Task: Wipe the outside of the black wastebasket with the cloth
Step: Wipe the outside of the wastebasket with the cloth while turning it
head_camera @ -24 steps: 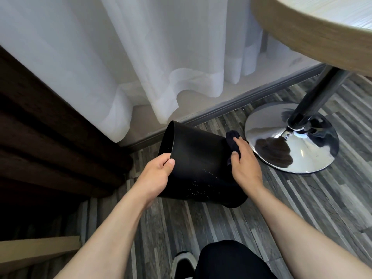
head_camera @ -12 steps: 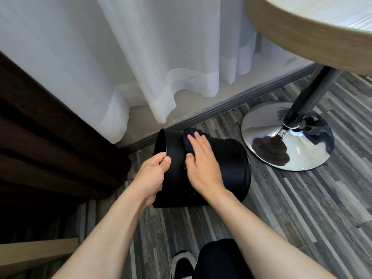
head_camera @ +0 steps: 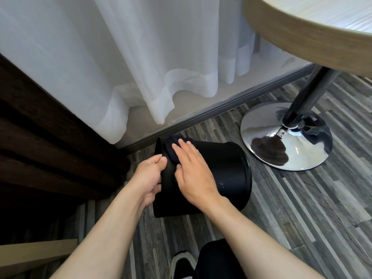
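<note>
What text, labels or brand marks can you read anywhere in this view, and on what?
None can be read.
Black plastic wastebasket: a few small pale marks low on its side, too small and blurred to tell whether they are print or specks.
Dark cloth, round wooden table, chrome table base: no writing visible.

Floor [head_camera: 302,208] – grey striped wood-look planks, running diag. On it: black wastebasket [head_camera: 225,174] tipped on side, open end to left, base to right, near baseboard. Chrome disc base [head_camera: 285,137] of table pedestal just right of basket, apart from it. Shoe [head_camera: 182,262] at bottom edge, w/ dark trouser leg beside. Pale wood board [head_camera: 36,256] bottom left – contact w/ floor unclear.
</note>
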